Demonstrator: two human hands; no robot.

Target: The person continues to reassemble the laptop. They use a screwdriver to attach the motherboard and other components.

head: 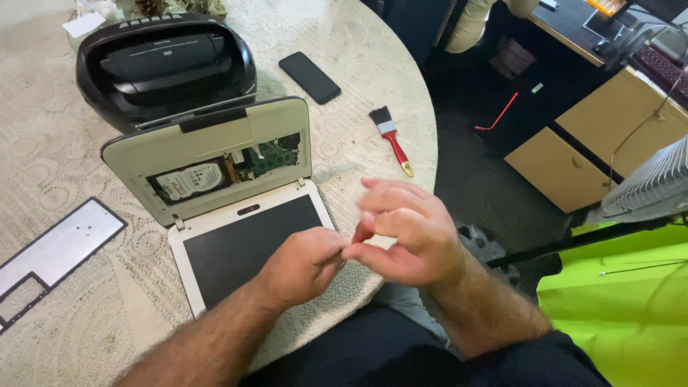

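A white laptop [236, 229] lies upside down and folded open on the table, its base raised with the cover off, so the hard drive [190, 180] and a green circuit board [274, 158] show. My left hand [304, 265] hovers over the laptop's lower right corner with its fingers curled in. My right hand [405, 233] meets it fingertip to fingertip just off the laptop's edge. Whether something small is pinched between the fingers cannot be made out.
A metal keyboard plate [54, 251] lies at the left. A black radio [165, 64] stands behind the laptop, with a black phone [309, 77] and a red-handled brush [391, 137] to the right. The lace-covered round table [373, 43] ends near my lap. A fan [648, 188] and cabinets [595, 136] stand at the right.
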